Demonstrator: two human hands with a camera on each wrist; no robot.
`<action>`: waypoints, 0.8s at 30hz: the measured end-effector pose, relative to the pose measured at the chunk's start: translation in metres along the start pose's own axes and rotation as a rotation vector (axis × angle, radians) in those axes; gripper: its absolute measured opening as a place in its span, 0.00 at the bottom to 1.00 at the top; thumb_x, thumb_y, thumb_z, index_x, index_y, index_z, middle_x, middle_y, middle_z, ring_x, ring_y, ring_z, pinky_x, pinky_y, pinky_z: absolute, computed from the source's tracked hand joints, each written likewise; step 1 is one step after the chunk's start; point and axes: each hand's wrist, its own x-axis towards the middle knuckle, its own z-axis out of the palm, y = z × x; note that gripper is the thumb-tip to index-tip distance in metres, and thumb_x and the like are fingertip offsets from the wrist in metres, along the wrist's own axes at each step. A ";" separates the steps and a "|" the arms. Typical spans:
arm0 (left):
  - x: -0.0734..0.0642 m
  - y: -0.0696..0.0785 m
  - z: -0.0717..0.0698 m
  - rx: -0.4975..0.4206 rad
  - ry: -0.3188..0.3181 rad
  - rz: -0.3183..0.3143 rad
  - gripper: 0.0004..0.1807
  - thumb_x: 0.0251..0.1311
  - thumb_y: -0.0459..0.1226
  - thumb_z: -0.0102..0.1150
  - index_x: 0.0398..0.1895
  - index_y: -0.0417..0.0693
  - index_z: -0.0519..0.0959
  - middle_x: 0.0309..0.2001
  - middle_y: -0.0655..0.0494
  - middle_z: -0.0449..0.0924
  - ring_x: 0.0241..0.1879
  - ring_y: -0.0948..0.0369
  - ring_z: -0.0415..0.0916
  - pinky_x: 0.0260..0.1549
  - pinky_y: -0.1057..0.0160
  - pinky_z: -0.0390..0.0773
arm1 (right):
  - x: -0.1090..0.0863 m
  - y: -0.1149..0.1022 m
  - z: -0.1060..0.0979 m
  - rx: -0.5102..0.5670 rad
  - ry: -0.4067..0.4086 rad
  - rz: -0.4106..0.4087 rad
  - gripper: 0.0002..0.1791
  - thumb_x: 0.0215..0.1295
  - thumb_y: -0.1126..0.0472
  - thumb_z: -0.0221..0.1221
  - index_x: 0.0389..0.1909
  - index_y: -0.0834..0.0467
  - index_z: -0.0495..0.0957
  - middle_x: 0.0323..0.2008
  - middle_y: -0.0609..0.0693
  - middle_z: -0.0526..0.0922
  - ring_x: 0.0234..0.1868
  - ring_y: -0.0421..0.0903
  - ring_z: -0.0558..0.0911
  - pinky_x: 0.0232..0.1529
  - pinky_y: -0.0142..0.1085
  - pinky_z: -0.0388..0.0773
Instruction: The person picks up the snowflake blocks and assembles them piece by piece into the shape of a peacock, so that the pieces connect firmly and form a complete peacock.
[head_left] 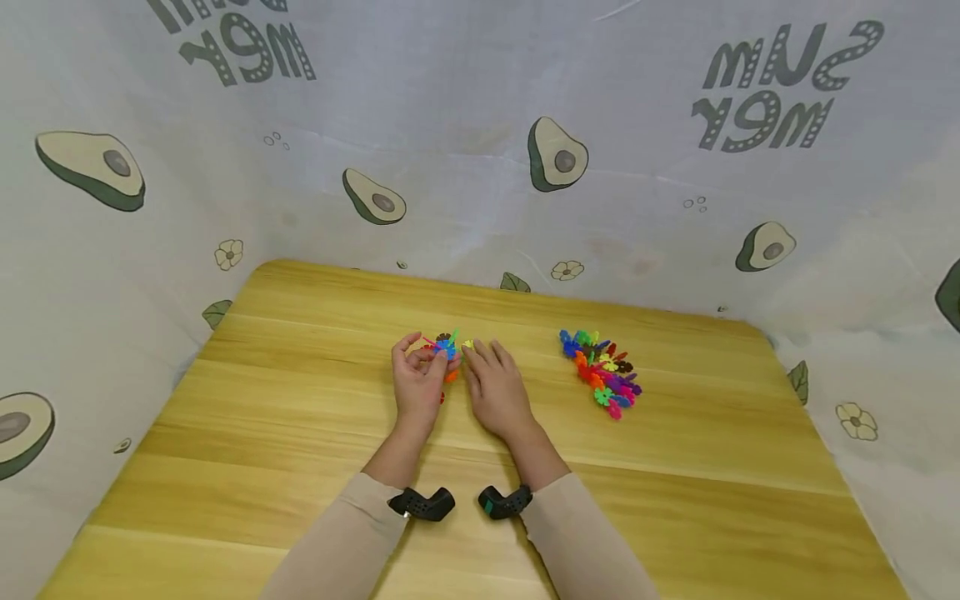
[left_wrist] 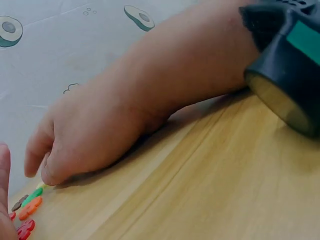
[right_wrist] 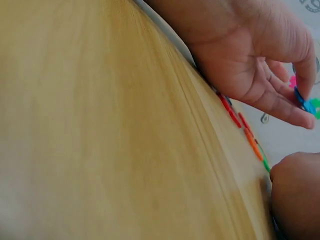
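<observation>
My left hand pinches a blue flower-shaped interlocking disc between thumb and fingers, above the table. Pink and green discs stand out from the blue one; in the right wrist view a pink disc shows beside it. My right hand rests low on the wood, palm down, its fingertips right at a yellow disc. Loose discs lie beneath and beside the left hand, among them an orange disc, a green disc and a red disc. The left hand covers part of them.
To the right on the wooden table lies a pile of joined or heaped colourful discs. A white curtain printed with avocados hangs behind the table and along its sides. Each wrist carries a black camera band.
</observation>
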 end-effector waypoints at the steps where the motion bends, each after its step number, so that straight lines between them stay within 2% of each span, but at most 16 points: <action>1: 0.000 0.000 0.000 -0.020 -0.006 0.002 0.31 0.66 0.21 0.55 0.70 0.36 0.59 0.37 0.53 0.70 0.36 0.61 0.88 0.43 0.65 0.88 | -0.001 0.000 0.000 -0.021 0.004 0.001 0.21 0.78 0.57 0.54 0.68 0.55 0.75 0.71 0.55 0.75 0.77 0.61 0.64 0.79 0.56 0.59; 4: -0.001 0.001 0.001 -0.049 -0.033 0.012 0.33 0.66 0.21 0.54 0.73 0.35 0.59 0.36 0.54 0.71 0.37 0.61 0.88 0.43 0.65 0.88 | -0.002 0.000 0.000 -0.009 0.069 0.027 0.18 0.73 0.55 0.61 0.60 0.56 0.81 0.59 0.55 0.83 0.70 0.60 0.72 0.75 0.54 0.65; 6: -0.001 0.002 0.001 -0.063 -0.044 0.012 0.30 0.67 0.21 0.54 0.71 0.33 0.61 0.36 0.54 0.73 0.37 0.62 0.87 0.43 0.64 0.88 | -0.003 0.000 0.000 0.009 0.117 0.070 0.17 0.70 0.54 0.65 0.56 0.56 0.83 0.53 0.55 0.84 0.64 0.59 0.74 0.70 0.52 0.70; 11: -0.001 0.002 0.002 -0.068 -0.011 0.003 0.23 0.65 0.22 0.56 0.62 0.33 0.67 0.34 0.57 0.76 0.35 0.64 0.83 0.39 0.63 0.89 | -0.005 -0.001 0.000 -0.006 0.159 0.273 0.22 0.65 0.46 0.68 0.52 0.57 0.84 0.50 0.59 0.78 0.57 0.59 0.69 0.60 0.53 0.68; 14: 0.000 0.002 0.003 -0.062 0.018 0.006 0.17 0.63 0.22 0.58 0.54 0.36 0.71 0.31 0.59 0.77 0.32 0.64 0.83 0.34 0.65 0.89 | -0.005 -0.002 0.000 0.018 0.172 0.325 0.21 0.63 0.45 0.70 0.47 0.57 0.83 0.48 0.57 0.77 0.53 0.58 0.70 0.57 0.52 0.67; 16: 0.000 0.002 0.003 -0.062 0.021 0.008 0.15 0.62 0.21 0.59 0.49 0.39 0.71 0.30 0.59 0.79 0.29 0.64 0.84 0.32 0.66 0.88 | -0.005 -0.002 0.001 0.091 0.203 0.294 0.17 0.63 0.49 0.70 0.42 0.57 0.82 0.42 0.56 0.80 0.47 0.56 0.74 0.52 0.48 0.72; 20: 0.000 0.001 0.003 -0.052 0.001 0.007 0.13 0.62 0.21 0.60 0.45 0.39 0.70 0.29 0.58 0.79 0.27 0.64 0.85 0.31 0.68 0.88 | -0.006 -0.004 0.001 0.322 0.311 0.156 0.10 0.64 0.60 0.70 0.39 0.60 0.81 0.33 0.55 0.85 0.34 0.49 0.82 0.36 0.38 0.81; 24: -0.001 0.000 0.004 -0.039 -0.027 0.009 0.16 0.62 0.21 0.60 0.51 0.29 0.70 0.28 0.59 0.79 0.26 0.66 0.84 0.30 0.69 0.87 | -0.007 -0.006 0.002 0.507 0.380 0.039 0.06 0.64 0.67 0.68 0.39 0.63 0.82 0.34 0.57 0.89 0.34 0.50 0.88 0.37 0.34 0.86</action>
